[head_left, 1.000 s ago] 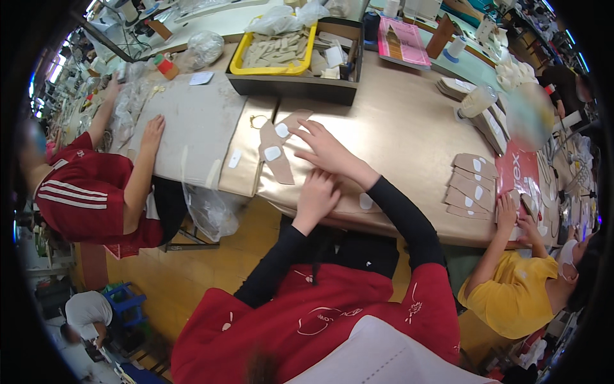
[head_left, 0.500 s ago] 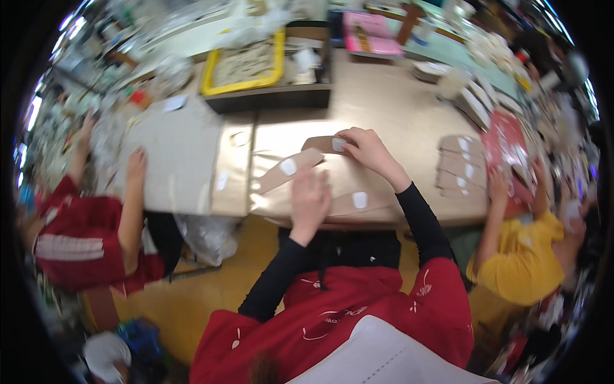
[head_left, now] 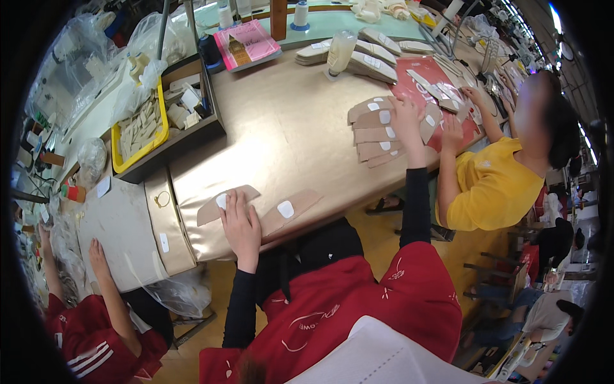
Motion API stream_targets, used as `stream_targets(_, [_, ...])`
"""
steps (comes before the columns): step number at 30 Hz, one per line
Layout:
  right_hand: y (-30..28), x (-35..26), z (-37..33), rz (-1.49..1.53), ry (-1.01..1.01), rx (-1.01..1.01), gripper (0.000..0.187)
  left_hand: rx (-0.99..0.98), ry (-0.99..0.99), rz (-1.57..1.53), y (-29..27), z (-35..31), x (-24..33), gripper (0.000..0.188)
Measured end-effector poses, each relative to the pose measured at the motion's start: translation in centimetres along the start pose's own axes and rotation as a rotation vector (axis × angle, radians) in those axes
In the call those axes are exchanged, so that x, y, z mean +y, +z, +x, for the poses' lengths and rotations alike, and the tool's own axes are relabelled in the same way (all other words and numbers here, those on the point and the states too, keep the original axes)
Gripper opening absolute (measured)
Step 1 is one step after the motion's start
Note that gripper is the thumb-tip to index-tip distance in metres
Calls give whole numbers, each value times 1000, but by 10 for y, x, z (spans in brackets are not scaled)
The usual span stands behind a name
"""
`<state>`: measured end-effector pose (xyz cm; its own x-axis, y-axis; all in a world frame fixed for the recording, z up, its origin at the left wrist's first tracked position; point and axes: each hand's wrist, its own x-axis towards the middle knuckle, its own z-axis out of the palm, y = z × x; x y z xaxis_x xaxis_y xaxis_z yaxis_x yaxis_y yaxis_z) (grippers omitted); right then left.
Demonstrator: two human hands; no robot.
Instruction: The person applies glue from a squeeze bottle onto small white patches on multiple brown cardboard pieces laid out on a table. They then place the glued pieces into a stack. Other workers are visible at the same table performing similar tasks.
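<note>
My left hand (head_left: 242, 227) lies flat, fingers stretched out, on a tan curved piece (head_left: 208, 210) with a white patch, partly covering it. Beside it, at the table's near edge, is a second tan piece (head_left: 294, 212) with a white patch. Off to the right, my right hand (head_left: 407, 125) has its fingers closed on the right end of a tan piece (head_left: 369, 107). That piece tops an overlapping row of similar patched pieces (head_left: 374, 136). One more patched piece (head_left: 430, 123) shows just right of my right hand.
A dark box (head_left: 214, 128) with a yellow tray (head_left: 118, 150) of small tan pieces stands at the back left. Behind the row are a glue-like bottle (head_left: 341, 52), stacks of tan pieces (head_left: 373, 66) and a red sheet (head_left: 419, 73). A co-worker in yellow (head_left: 489, 185) works close on the right.
The view has swung right. My right hand has carried a tan piece from the middle of the table to the row on the right. My left hand has settled on another piece.
</note>
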<state>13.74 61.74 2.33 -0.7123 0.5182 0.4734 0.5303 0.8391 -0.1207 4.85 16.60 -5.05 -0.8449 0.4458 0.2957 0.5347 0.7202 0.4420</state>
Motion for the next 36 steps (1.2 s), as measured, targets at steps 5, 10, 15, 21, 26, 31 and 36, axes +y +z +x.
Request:
stream_targets(5, [38, -95, -28, 844, -31, -156, 31, -47, 74, 58, 1, -3, -1, 39])
stream_targets(10, [63, -241, -89, 580, -627, -412, 41, -77, 115, 306, 4, 0, -1, 44])
stream_targets(15, [66, -290, -113, 663, -550, -360, 33, -96, 30, 313, 8, 0, -3, 51])
stream_targets(21, [60, -297, -105, 566, -415, -448, 20, 74, 190, -223, -2, -7, -8, 42])
stream_targets(26, [63, -290, -101, 698, -356, -664, 19, -101, 322, -41, -13, -14, 1, 46])
stream_targets(31, [67, -278, -119, 699, -370, -339, 19, -54, 224, -37, -9, -9, 7, 49])
stream_targets(36, [69, -275, -113, 675, -344, -505, 17, -142, 291, -127, -20, -8, 6, 52])
